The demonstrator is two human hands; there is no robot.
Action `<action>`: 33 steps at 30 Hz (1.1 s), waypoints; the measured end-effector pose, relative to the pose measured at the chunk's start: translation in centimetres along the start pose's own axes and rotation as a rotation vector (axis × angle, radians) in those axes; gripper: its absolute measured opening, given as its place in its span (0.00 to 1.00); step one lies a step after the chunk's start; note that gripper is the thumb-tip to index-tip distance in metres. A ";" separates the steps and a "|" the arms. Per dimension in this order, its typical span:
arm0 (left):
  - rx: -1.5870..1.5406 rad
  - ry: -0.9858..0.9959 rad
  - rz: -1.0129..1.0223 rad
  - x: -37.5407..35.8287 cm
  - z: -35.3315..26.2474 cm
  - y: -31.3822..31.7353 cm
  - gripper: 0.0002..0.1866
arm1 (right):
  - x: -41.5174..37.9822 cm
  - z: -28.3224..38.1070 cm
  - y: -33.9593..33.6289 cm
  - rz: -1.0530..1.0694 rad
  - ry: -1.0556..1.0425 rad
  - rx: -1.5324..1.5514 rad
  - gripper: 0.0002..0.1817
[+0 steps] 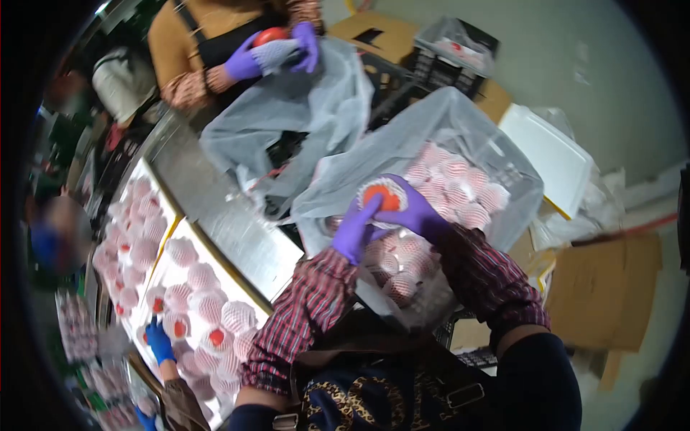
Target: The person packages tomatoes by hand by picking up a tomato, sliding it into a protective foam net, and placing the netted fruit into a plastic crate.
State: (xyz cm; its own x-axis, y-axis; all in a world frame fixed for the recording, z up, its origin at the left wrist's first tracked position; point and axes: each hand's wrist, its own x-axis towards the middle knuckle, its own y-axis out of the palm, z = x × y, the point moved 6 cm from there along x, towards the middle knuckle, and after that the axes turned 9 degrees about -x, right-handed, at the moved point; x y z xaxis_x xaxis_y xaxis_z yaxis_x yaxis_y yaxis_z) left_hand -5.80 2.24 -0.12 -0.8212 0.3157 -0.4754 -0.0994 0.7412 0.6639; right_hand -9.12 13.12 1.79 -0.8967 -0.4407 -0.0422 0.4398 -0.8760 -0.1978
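— Two purple-gloved hands meet over the crate, yes? What are they holding?

— One orange-red fruit (381,197) sitting in a white foam net sleeve (368,188). The left hand (357,228) comes up from below with fingers curled closed against the fruit's near side. The right hand (415,208) wraps over the far side, fingers clamped around the sleeve.

— Where exactly is the fruit?

— Held above the near edge of a plastic-lined crate (503,172) filled with already sleeved fruit (453,187), just above that pile and not resting on it.

— Which way does it point?

— The sleeve's open mouth faces up toward the camera, so the bare round top of the fruit shows. The fruit is roughly round; I cannot tell a long axis.

— What crowds the space?

— The liner bag of the crate billows up on the left and behind the hands. Beyond it a second grey bag (287,115) stands open, and a co-worker's gloved hands (244,63) hold another fruit (270,34) in a net above it. A metal table edge (215,208) runs diagonally on the left, with white trays (169,276) of sleeved fruit beside it. A blue-gloved hand (159,341) of another person rests at the nearer tray. Cardboard boxes (604,287) lie to the right.
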 end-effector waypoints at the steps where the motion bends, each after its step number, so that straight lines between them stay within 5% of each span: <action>1: -0.014 0.029 0.030 0.5 0.1 0.0 0.24 | -0.2 2.5 0.7 0.118 -0.105 -0.013 0.36; 2: -0.027 0.067 0.040 0.6 0.0 -0.4 0.23 | 0.4 4.0 1.6 0.381 -0.026 0.143 0.32; 4: -0.209 0.183 0.109 0.6 -0.7 -0.4 0.22 | 1.3 -1.6 -0.6 0.117 0.134 0.199 0.22; 6: -0.216 0.317 0.231 -1.8 -2.4 0.5 0.26 | 1.0 -0.1 -1.1 0.053 0.046 0.029 0.20; 8: -0.083 0.423 0.175 -6.6 -5.2 0.5 0.30 | 1.7 -7.1 -2.5 0.089 0.223 -0.179 0.20; 10: 0.106 0.621 0.108 -10.4 -8.1 -2.2 0.35 | -0.1 -12.5 -2.1 0.397 0.230 -0.818 0.23; 12: 0.329 0.902 -0.200 -14.1 -11.2 -7.3 0.36 | -2.4 -13.3 0.2 0.672 0.385 -1.034 0.28; 17: 0.726 1.162 -1.032 -26.5 -15.9 -21.2 0.35 | -3.9 -12.9 2.9 0.862 0.257 -1.369 0.37; 20: 1.157 1.104 -1.518 -33.9 -14.8 -29.1 0.35 | -3.8 -15.0 1.8 0.854 0.265 -1.388 0.42; 22: 1.256 0.726 -1.633 -36.6 -12.9 -34.7 0.35 | -3.7 -17.4 0.8 0.835 0.400 -1.336 0.44; 24: 1.412 0.543 -1.645 -37.0 -11.3 -35.3 0.36 | -3.5 -18.3 0.9 0.798 0.377 -1.293 0.49; 26: 1.552 0.593 -1.736 -35.4 -11.5 -30.5 0.38 | -3.3 -18.3 1.3 0.822 0.453 -1.323 0.50; 29: 1.225 1.136 -1.312 -30.3 -12.5 -23.0 0.33 | -2.9 -18.4 2.3 0.838 0.444 -1.415 0.53; 30: 1.117 1.119 -1.231 -28.1 -12.4 -21.5 0.30 | -2.8 -18.7 2.6 0.829 0.401 -1.431 0.53; 32: 0.647 1.202 -0.725 -23.6 -12.5 -14.2 0.30 | -3.2 -20.4 2.8 0.749 0.361 -1.529 0.52; 33: 0.693 1.226 -0.592 -21.0 -12.1 -12.2 0.27 | -3.0 -22.9 2.6 0.656 0.464 -1.501 0.52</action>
State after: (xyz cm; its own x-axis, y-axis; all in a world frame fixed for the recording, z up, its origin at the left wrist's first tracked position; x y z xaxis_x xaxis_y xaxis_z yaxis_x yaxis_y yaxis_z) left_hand 5.88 -20.60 8.74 -0.7386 -0.5274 0.4200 -0.5819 0.8132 -0.0021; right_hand -6.42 16.65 -21.03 -0.6550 -0.2983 -0.6943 0.5276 0.4773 -0.7028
